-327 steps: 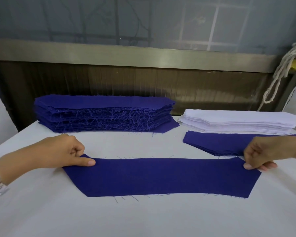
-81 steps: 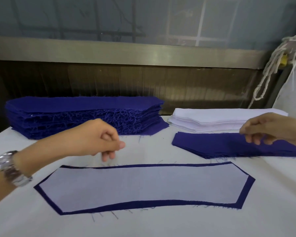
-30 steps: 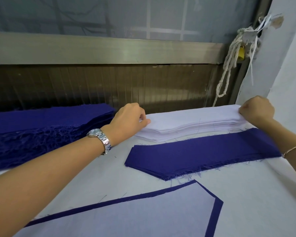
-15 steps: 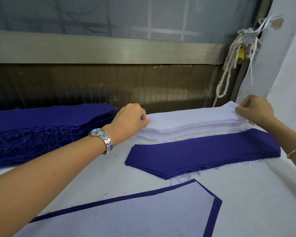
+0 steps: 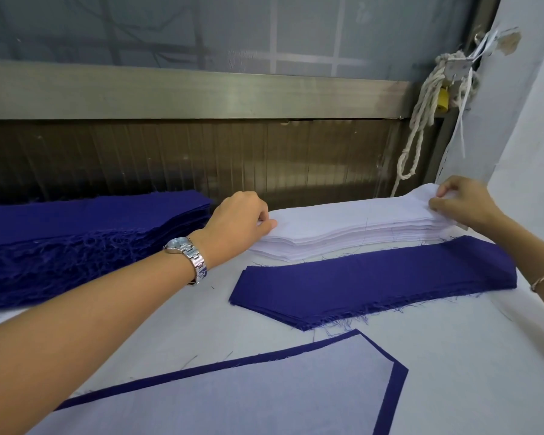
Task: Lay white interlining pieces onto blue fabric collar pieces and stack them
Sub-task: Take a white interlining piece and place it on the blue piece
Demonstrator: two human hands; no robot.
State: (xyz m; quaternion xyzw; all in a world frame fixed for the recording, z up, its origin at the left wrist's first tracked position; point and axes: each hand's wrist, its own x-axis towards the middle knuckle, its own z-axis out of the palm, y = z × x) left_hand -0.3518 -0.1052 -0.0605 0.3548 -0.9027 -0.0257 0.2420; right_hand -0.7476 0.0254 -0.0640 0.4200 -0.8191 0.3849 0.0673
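Left hand: fingers curled, thumb flat on the left end of the white stack, seemingly pinching its top sheet.
Right hand: pinches the sheet's right end, by the back right corner of the bench.
Change: that end stands higher off the stack than half a second ago, while the left end stays low. The next interlining looks part-peeled.
Task things: a finished pair, white on blue, lies at the near edge. The blue pile sits just before the white stack, and the blue stack is back left.
Room: bare bench lies between pile and pair. The wall crowds the right, so the sheet likely comes nearward.
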